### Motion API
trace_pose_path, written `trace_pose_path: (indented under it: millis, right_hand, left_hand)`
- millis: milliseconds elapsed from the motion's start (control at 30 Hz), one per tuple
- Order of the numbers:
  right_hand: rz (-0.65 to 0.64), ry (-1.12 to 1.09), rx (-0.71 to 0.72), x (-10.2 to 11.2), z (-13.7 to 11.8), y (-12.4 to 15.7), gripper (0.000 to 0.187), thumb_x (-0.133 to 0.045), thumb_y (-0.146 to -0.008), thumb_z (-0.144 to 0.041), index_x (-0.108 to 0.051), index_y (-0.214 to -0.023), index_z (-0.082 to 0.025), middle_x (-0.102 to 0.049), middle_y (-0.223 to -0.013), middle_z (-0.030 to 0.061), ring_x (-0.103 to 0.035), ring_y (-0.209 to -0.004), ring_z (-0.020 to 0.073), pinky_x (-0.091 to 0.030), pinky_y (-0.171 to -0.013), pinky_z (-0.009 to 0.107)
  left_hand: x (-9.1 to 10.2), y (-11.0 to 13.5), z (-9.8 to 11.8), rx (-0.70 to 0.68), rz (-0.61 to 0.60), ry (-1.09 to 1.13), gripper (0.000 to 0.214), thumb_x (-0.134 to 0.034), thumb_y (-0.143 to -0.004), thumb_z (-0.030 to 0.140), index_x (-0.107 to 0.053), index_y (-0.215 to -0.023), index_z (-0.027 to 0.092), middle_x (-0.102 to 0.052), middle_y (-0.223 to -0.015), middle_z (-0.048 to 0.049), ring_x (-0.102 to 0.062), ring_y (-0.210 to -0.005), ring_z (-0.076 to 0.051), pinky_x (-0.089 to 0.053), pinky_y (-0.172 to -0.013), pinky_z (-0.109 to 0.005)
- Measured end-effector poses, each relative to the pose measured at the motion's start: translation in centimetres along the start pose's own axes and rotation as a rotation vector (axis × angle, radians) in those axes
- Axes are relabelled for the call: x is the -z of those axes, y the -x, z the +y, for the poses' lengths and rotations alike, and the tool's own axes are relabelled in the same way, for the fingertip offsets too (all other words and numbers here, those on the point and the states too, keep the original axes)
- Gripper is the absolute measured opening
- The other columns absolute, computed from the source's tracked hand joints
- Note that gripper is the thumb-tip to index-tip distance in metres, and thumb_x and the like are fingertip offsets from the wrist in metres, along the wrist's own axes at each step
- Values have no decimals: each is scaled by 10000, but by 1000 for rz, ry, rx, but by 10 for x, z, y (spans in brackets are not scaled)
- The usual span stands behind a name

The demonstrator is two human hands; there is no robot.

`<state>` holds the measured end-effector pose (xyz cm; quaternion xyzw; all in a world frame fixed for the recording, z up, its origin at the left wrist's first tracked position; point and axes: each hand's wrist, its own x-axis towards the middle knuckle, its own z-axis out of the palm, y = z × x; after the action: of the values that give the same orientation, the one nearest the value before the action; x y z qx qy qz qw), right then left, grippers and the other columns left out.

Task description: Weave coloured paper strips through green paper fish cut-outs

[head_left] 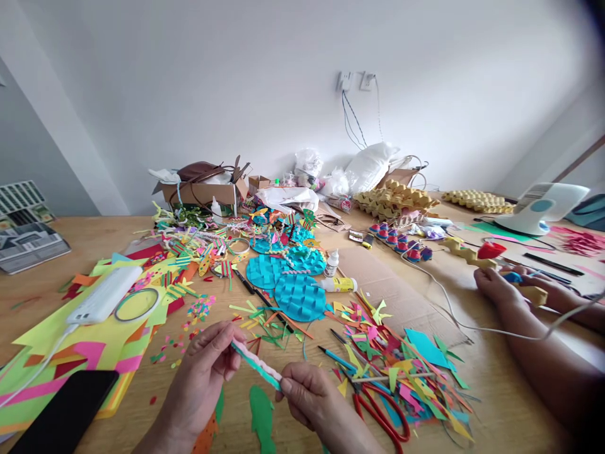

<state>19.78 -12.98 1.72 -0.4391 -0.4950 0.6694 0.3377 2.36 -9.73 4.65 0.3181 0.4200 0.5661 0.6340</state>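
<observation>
A narrow pink and teal paper strip [258, 364], twisted or folded along its length, stretches between my two hands. My left hand [208, 359] pinches its upper left end between thumb and fingers. At the lower right end, my right hand [312, 397] grips it with thumb and bent fingers. Below the strip, a green fish-shaped paper cutout [262, 416] lies on the table, and an orange paper piece [206, 435] shows beside my left wrist. Red-handled scissors [382, 410] rest right of my right hand, among colourful paper scraps [411, 403].
Blue round paper pieces [302, 299], a yellow-labelled glue bottle [340, 285] and a white bottle [332, 263] lie ahead. At left are coloured sheets [104, 353], a power strip [104, 295] and a phone [70, 410]. A co-worker's hands [501, 287] hold an egg-carton strip [466, 253] at right.
</observation>
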Motion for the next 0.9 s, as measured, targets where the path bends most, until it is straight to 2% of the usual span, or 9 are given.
trace_pose_path:
  millis: [100,200,433,533,633,767,900]
  right_hand:
    - [-2,6,-1,0,-3,2,476,-520,-701,-632,-509,-683,-156,-293,-415,-98,-212,-376,49,-144,-392,199]
    - [34,105,24,4,-4,6,456,-480,-761,-586,-546,-710,-138,-366,-451,-67,-277,-409,57,-180,-413,199]
    - [77,245,47,29,-1,11,366,-465,-824,-462,-577,-718,-131,-416,-501,-45,-329,-463,61,-218,-442,194]
    - [42,215,9,42,-3,13,348,-479,-818,-456,-571,-707,-138,-398,-487,-57,-285,-433,50,-186,-413,192]
    - [31,144,-27,53,-4,14,344,-506,-794,-467,-556,-691,-143,-382,-472,-70,-249,-405,41,-156,-387,192]
    - [56,115,-24,58,-4,13,353,-526,-766,-480,-560,-691,-137,-424,-467,-64,-300,-385,37,-194,-373,183]
    - [73,75,-24,57,-4,11,365,-536,-742,-491,-557,-737,-126,-520,-515,-33,-393,-388,43,-274,-391,177]
  left_hand:
    - [2,-2,0,-19,49,17,264,-792,-521,378,-678,-590,151,-585,-566,12,-463,-439,-48,-370,-400,-140]
    - [4,-6,4,-44,38,-26,245,-773,-554,370,-682,-612,150,-554,-525,16,-463,-443,-60,-353,-381,-142]
    - [19,-29,25,-190,102,-27,271,-785,-525,355,-679,-636,132,-569,-515,25,-461,-432,-61,-356,-352,-131]
    - [29,-42,38,-281,123,38,197,-751,-576,276,-654,-620,110,-581,-511,21,-446,-417,-54,-350,-345,-128]
    - [36,-52,49,-304,167,103,70,-660,-658,148,-629,-616,102,-579,-490,23,-445,-394,-58,-357,-348,-142]
    - [39,-57,55,-297,196,141,123,-570,-729,88,-601,-611,99,-555,-463,27,-431,-376,-56,-337,-338,-149]
    - [43,-57,53,-289,184,149,97,-604,-699,98,-593,-602,107,-558,-460,29,-431,-374,-57,-345,-336,-151]
